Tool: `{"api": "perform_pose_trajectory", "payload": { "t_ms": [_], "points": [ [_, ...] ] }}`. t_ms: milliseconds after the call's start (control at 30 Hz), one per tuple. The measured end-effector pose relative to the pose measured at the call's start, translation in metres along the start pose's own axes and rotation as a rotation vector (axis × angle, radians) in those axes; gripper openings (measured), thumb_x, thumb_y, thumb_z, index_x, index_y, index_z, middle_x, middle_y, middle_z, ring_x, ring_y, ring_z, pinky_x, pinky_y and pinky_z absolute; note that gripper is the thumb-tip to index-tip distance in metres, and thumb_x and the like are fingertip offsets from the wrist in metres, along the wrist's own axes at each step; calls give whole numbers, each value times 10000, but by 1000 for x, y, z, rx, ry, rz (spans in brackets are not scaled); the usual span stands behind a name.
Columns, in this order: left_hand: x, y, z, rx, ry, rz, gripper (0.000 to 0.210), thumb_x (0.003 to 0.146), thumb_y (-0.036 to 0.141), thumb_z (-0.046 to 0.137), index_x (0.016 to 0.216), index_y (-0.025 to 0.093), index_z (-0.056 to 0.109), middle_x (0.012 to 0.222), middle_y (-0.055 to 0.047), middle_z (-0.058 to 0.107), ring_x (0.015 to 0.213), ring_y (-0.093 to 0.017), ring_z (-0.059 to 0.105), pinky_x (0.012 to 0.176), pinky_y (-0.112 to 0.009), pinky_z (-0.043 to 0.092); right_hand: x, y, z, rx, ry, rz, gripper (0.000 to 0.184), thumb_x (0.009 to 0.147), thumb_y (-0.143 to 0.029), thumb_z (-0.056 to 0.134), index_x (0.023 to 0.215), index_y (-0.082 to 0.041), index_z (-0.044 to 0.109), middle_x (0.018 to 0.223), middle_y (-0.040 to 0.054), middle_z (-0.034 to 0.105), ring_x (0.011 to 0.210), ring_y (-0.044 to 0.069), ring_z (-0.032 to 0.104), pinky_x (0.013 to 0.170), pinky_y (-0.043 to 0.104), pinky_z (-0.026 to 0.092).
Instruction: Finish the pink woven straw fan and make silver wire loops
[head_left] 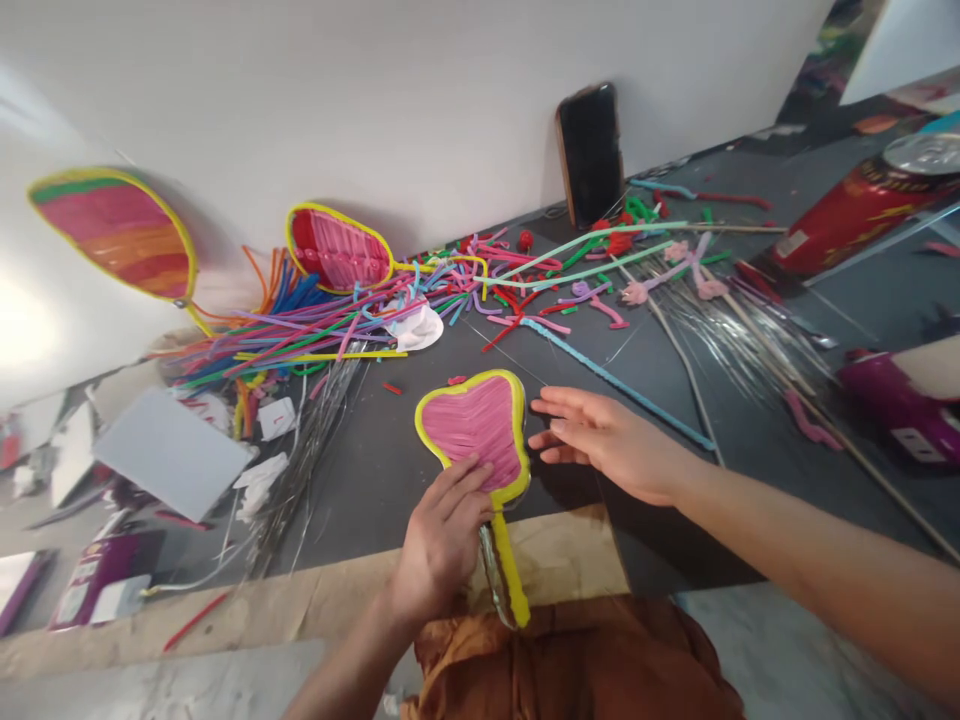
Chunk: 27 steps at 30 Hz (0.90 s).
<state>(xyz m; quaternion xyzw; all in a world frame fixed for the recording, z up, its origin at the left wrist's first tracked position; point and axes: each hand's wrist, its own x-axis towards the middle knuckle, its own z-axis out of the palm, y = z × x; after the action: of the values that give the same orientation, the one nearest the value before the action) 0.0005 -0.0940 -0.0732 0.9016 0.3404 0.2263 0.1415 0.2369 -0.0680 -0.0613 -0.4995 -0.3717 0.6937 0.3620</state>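
Note:
A butterfly-shaped hand fan (474, 425), filled with pink strands and edged in yellow, lies at the table's near edge, its yellow handle (511, 570) pointing toward my body. My left hand (448, 535) grips its lower left part, fingers over the pink face; the thumb is hidden. Just right of the fan, my right hand (600, 435) is open, fingers stretched toward the yellow rim and apparently apart from it. A clear strip or wire loop shows along the rim and handle.
Loose pipe cleaners (300, 325) are heaped along the wall. Two more fans, one striped (120, 235) and one pink-red (341, 247), stand behind. A phone (591, 155) leans on the wall. To the right are a tilted red can (862, 215), thin wires and a purple box (900, 410).

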Motion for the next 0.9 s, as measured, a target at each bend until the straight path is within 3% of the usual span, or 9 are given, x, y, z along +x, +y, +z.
{"api": "perform_pose_trajectory", "payload": {
  "t_ms": [233, 367, 467, 667, 900],
  "points": [
    [-20, 13, 7, 72, 51, -70, 211, 834, 17, 418, 803, 175, 555, 1113, -91, 656, 1190, -215, 521, 975, -428, 469, 21, -5, 2, 128, 3, 109, 398, 864, -143, 466, 1261, -176, 473, 1307, 147, 512, 774, 121, 650, 730, 308, 581],
    [-29, 20, 8, 63, 64, -98, 183, 844, 35, 422, 796, 175, 529, 1155, -97, 631, 1211, -218, 500, 978, -429, 464, 23, -4, 6, 184, -91, 155, 264, 862, -154, 493, 1099, -163, 609, 1085, 87, 632, 682, 69, 599, 638, 205, 532],
    [-33, 23, 8, 49, 102, -112, 187, 839, 23, 415, 805, 172, 523, 1157, -100, 628, 1214, -223, 495, 969, -425, 468, 23, -1, 12, 179, -163, 119, 172, 846, -224, 552, 953, -157, 669, 885, 37, 659, 676, 63, 572, 654, 196, 503],
    [-38, 22, 13, 59, 108, -88, 142, 830, 39, 458, 813, 166, 521, 1204, -104, 602, 1231, -239, 471, 972, -417, 465, 25, 1, 22, 250, -97, 143, 175, 713, -293, 724, 725, -152, 620, 713, -17, 629, 635, 65, 578, 695, 234, 515],
    [-39, 19, 17, 95, 19, -74, 188, 838, 27, 428, 898, 155, 553, 1216, -87, 600, 1236, -235, 464, 1001, -430, 436, 27, -1, 25, 148, 12, 210, 153, 778, -189, 662, 668, -143, 566, 631, -9, 624, 594, 77, 611, 628, 222, 548]
  ]
}}
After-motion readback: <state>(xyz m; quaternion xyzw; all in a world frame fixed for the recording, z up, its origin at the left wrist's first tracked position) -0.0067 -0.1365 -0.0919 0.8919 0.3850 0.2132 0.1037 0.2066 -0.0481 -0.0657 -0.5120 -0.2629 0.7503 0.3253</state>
